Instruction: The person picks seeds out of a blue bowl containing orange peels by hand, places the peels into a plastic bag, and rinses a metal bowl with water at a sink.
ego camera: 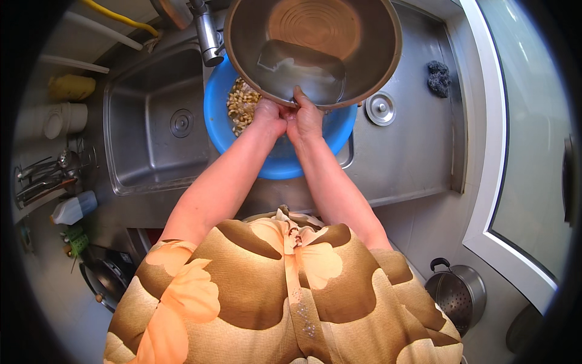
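Note:
A large metal basin (318, 77) with ridged rings on its base is tilted towards me, with a little water pooled along its near side. My right hand (307, 118) grips its near rim, thumb over the inside and fingers below. Close beside it, my left hand (269, 114) is under the same rim; the rim hides its fingers, so its hold cannot be told. Beneath both hands stands a blue plastic basin (282, 166). Pale yellow bean sprouts or beans (242, 105) show in its left part, and the metal basin covers the rest.
A steel sink bowl (154, 154) with a drain lies left, beside a faucet (210, 43). On the right drainboard (409, 150) are a metal sink strainer (381, 108) and a steel-wool scrubber (438, 79). A utensil rack (45, 177) stands far left; a perforated steel pot (457, 295) is lower right.

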The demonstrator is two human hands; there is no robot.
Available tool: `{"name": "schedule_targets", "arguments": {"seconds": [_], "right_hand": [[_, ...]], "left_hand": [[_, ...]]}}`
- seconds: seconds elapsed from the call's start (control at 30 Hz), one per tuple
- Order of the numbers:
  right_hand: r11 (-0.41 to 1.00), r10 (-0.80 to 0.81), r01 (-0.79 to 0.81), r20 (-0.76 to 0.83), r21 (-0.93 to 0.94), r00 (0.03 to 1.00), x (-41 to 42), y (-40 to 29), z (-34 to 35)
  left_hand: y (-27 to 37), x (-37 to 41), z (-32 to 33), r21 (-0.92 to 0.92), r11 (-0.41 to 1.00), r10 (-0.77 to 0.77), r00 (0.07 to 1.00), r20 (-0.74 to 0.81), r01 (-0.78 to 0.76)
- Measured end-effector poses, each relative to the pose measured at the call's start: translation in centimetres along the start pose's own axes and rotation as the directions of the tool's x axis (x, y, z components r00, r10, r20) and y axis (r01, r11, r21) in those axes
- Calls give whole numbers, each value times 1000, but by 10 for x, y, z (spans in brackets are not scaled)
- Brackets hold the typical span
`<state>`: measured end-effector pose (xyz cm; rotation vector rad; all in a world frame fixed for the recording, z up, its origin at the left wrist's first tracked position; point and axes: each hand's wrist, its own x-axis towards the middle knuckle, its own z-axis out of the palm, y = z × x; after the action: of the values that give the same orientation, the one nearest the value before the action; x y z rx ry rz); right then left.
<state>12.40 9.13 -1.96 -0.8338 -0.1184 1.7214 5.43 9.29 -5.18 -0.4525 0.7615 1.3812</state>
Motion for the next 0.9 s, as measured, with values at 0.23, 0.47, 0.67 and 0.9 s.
{"name": "schedule_targets", "arguments": {"seconds": [0.23, 0.47, 0.67, 0.9], "right_hand": [[1000, -21, 22, 25, -21, 999, 2, 3, 0], [994, 92, -92, -10, -54, 996, -10, -1, 10], [985, 173, -173, 24, 8, 985, -9, 10, 2], [965, 257, -259, 59, 38, 965, -15, 8, 1]], "left_hand": [[1, -2, -1, -19, 999, 36, 994, 103, -34], [5, -12, -1, -13, 997, 72, 996, -55, -73], [8, -17, -11, 16, 994, 106, 994, -29, -106], [6, -20, -17, 30, 991, 132, 991, -21, -131]]}}
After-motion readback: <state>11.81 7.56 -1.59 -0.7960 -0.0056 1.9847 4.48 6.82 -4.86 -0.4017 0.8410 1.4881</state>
